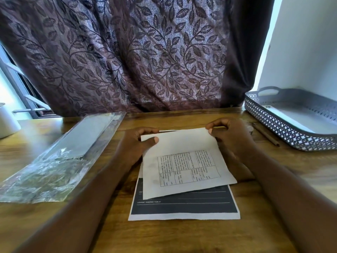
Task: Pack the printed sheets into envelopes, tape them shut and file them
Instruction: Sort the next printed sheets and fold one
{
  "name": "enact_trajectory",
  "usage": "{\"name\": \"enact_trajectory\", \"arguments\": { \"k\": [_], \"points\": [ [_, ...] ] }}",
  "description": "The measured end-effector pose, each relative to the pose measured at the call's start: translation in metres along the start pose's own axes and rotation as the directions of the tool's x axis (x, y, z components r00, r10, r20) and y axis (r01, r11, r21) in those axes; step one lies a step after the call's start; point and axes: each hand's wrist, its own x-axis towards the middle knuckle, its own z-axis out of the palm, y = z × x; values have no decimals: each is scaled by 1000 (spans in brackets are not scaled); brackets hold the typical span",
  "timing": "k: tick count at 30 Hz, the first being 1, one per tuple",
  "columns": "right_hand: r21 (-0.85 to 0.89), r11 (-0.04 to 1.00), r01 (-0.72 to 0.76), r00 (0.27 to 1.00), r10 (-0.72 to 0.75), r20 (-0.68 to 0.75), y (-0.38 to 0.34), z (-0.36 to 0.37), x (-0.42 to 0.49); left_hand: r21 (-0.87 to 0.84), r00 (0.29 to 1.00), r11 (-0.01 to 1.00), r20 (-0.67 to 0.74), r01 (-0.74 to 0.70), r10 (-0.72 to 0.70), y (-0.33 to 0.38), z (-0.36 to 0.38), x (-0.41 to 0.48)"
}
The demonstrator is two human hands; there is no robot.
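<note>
From my feed, both hands are on the top printed sheet (pixel 182 161), the one with the text table. The left hand (pixel 135 143) pinches its far-left corner, thumb on top, and the right hand (pixel 231 137) pinches the far-right corner. The sheet sits between them, overlapping a second sheet (pixel 184 207) with a dark block that lies flat on the wooden table (pixel 164 238). A clear plastic pack (pixel 60 157) lies off left, and a grey lattice tray (pixel 277 125) is to the right.
</note>
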Motion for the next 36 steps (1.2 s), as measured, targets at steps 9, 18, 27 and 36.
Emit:
{"name": "enact_trajectory", "arguments": {
  "k": [9, 18, 27, 36],
  "points": [
    [-380, 791, 480, 877, -430, 213, -16, 35, -14, 247, 957, 930, -32, -271, 287, 19, 14, -16],
    [-430, 766, 479, 878, -411, 246, -17, 34, -8, 179, 969, 962, -102, -207, 227, 19, 11, -12],
    [-351, 882, 314, 944, -251, 214, -2, 6, 6, 188, 974, 969, -123, -163, 188, 13, 2, -5],
    [-197, 946, 258, 957, -222, 185, 3, 0, 6, 201, 982, 977, -158, -73, 106, 11, -2, -1]
  ]
}}
